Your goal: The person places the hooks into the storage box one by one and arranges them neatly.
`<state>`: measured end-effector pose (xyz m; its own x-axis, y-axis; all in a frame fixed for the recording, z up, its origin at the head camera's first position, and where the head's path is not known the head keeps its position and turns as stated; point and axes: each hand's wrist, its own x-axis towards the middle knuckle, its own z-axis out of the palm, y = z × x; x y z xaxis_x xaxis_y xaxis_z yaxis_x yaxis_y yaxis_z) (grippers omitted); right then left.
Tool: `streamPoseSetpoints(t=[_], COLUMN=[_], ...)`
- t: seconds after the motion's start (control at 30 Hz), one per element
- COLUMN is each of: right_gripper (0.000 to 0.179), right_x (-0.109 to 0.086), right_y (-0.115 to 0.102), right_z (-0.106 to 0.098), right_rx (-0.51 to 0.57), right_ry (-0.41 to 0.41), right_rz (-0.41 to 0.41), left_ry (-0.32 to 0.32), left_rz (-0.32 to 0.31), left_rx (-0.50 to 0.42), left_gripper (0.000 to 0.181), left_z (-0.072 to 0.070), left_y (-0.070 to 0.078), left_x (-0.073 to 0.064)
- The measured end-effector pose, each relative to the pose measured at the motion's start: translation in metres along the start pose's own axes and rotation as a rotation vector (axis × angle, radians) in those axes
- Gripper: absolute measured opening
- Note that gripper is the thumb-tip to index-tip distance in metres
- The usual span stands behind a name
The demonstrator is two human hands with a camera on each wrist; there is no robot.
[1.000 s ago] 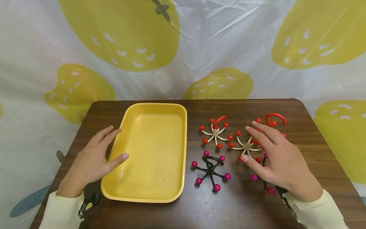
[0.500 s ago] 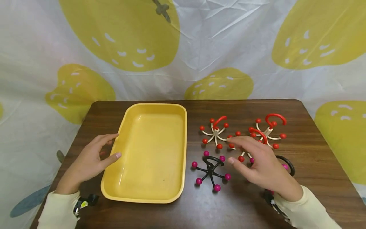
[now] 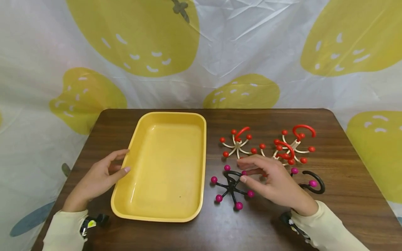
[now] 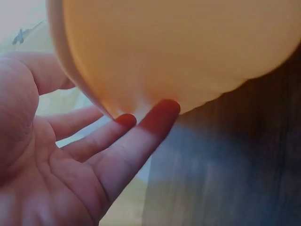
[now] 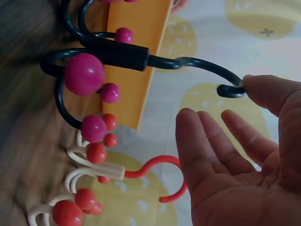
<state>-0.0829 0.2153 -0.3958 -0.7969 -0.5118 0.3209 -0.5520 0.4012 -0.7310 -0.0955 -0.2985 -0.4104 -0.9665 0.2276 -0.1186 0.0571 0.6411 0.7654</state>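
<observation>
**buddy:** ok, what's on the table (image 3: 220, 237)?

**me:** Yellow tray (image 3: 166, 164), and just right of it a black spidery stand (image 3: 231, 188), legs splayed, magenta ball on each leg, hook up top. Three cream ones with red balls are right of the tray too, the nearest of them (image 3: 238, 145) beside its far half. There's another black one (image 3: 313, 183) way further right of the tray, partly behind my hand.

**buddy:** and your hands?

**me:** Well apart. My left hand (image 3: 97, 181) straddles the tray's left rim, thumb on the inner side, fingers along the outside, pretty relaxed. Can't tell if they're pressing. My right hand (image 3: 276, 179) is right of the tray at the black stand, fingers loose, thumb right by the hook (image 5: 211, 68). Touching? Can't swear to it.

**buddy:** so what could go wrong?

**me:** Skinny curved hook, so an off-centre pinch would probably twist or tip the stand. Dragging it away from the tray could tangle its legs with the cream ones, since those balls look great at catching. And if my left leans on the rim, I reckon the tray slides into the stand.
</observation>
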Motion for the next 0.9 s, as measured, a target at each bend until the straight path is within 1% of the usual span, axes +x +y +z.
streamPoseSetpoints(t=[0.13, 0.2, 0.27, 0.4, 0.57, 0.7, 0.9], right_gripper=[0.043, 0.043, 0.041, 0.039, 0.037, 0.034, 0.032], right_x=[0.001, 0.002, 0.002, 0.004, 0.007, 0.009, 0.009], right_y=[0.003, 0.004, 0.005, 0.003, -0.001, -0.004, -0.002], right_z=[0.004, 0.006, 0.008, 0.009, 0.009, 0.009, 0.011], right_rx=[0.037, 0.031, 0.019, 0.003, 0.001, 0.027, 0.075], right_ry=[-0.019, -0.024, -0.022, -0.011, -0.002, -0.001, 0.016], right_rz=[-0.007, -0.032, -0.061, -0.096, -0.099, -0.086, -0.075], left_ry=[-0.019, -0.025, -0.024, -0.006, 0.008, 0.023, 0.032], left_rz=[0.021, 0.037, 0.048, 0.046, 0.034, 0.035, 0.018], left_rx=[-0.096, -0.141, -0.165, -0.157, -0.155, -0.137, -0.136], left_gripper=[0.063, 0.062, 0.061, 0.061, 0.061, 0.062, 0.061], left_z=[0.002, 0.002, 0.003, 0.005, 0.007, 0.009, 0.011], left_y=[-0.007, -0.01, -0.011, -0.012, -0.012, -0.01, -0.009], left_x=[-0.002, -0.003, -0.003, -0.003, -0.004, -0.005, -0.005])
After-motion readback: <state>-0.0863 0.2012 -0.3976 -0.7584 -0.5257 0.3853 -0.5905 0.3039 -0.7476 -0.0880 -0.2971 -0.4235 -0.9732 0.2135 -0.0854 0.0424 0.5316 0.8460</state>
